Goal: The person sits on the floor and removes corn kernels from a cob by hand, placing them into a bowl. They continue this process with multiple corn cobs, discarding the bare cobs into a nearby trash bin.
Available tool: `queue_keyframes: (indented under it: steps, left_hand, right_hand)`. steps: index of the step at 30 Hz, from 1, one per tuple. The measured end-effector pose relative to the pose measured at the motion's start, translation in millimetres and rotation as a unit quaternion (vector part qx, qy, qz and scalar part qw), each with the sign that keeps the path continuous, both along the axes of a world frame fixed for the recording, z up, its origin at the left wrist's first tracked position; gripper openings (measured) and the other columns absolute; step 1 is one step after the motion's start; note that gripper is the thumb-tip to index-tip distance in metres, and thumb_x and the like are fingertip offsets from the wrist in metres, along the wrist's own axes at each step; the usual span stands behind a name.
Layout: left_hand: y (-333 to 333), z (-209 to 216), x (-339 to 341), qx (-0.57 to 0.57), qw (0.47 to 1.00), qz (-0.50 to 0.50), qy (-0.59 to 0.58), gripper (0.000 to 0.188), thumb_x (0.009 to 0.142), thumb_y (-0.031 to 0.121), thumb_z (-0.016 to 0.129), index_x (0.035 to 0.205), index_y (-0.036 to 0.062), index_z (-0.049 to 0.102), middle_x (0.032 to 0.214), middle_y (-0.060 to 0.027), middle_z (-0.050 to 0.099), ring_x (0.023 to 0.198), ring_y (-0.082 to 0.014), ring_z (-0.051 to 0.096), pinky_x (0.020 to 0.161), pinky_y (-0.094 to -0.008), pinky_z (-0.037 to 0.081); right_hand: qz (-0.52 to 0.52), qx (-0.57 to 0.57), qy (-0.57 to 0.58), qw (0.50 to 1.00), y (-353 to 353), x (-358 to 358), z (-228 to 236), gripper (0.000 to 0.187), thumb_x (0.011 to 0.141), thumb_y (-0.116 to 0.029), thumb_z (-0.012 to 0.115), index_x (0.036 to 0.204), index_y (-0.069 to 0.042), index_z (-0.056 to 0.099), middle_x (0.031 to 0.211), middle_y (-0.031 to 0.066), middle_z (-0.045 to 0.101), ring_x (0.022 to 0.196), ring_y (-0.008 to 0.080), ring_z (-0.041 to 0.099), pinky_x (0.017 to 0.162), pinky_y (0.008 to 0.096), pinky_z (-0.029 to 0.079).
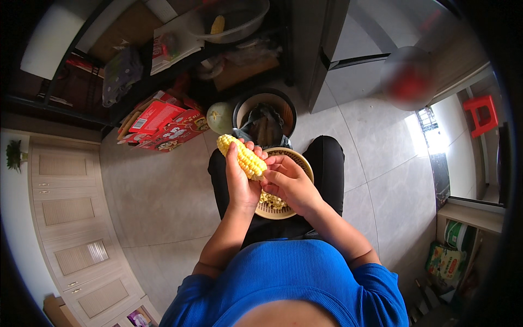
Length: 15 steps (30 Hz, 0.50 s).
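Note:
A yellow corn cob lies tilted in my left hand, whose thumb and fingers wrap round it. At the cob's lower right end, the fingertips of my right hand press against the kernels in a pinch; whether a loose kernel is between them cannot be seen. Beneath both hands a round tan basket rests on my lap. Loose corn kernels lie in it, partly covered by my right hand.
Beyond my knees stands a bin with a dark bag, beside a pale green melon. A red cardboard box is on the floor to the left. On the shelf, a clear bowl holds another corn cob. A red stool is far right.

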<state>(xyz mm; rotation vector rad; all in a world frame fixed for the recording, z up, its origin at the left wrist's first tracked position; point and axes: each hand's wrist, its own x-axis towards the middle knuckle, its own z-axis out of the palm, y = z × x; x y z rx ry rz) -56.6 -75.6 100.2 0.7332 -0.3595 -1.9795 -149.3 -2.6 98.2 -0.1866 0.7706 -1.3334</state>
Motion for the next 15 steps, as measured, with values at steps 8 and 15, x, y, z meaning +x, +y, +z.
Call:
queue_keyframes:
  steps: [8, 15]
  left_hand:
    - [1.2, -5.0, -3.6, -0.047, 0.998, 0.036, -0.018, 0.029, 0.088, 0.034, 0.049, 0.096, 0.0094, 0.038, 0.082, -0.0025, 0.039, 0.073, -0.0150, 0.041, 0.068, -0.0295, 0.041]
    - [2.9, -3.5, -7.1, -0.058, 0.995, 0.066, -0.057, 0.028, 0.089, 0.034, 0.049, 0.095, 0.0088, 0.038, 0.081, -0.0027, 0.041, 0.073, -0.0152, 0.043, 0.068, -0.0297, 0.041]
  right_hand:
    - [-0.051, 0.002, 0.039, 0.998, -1.1, 13.4, -0.9, 0.025, 0.086, -0.006, 0.052, 0.109, -0.003, 0.042, 0.103, 0.0062, 0.049, 0.088, 0.0113, 0.052, 0.075, 0.0240, 0.045]
    - [-0.066, -0.035, 0.198, 0.977, -2.6, 17.8, -1.4, 0.023, 0.086, -0.003, 0.050, 0.108, 0.001, 0.042, 0.095, 0.0077, 0.053, 0.080, 0.0106, 0.053, 0.071, 0.0235, 0.045]
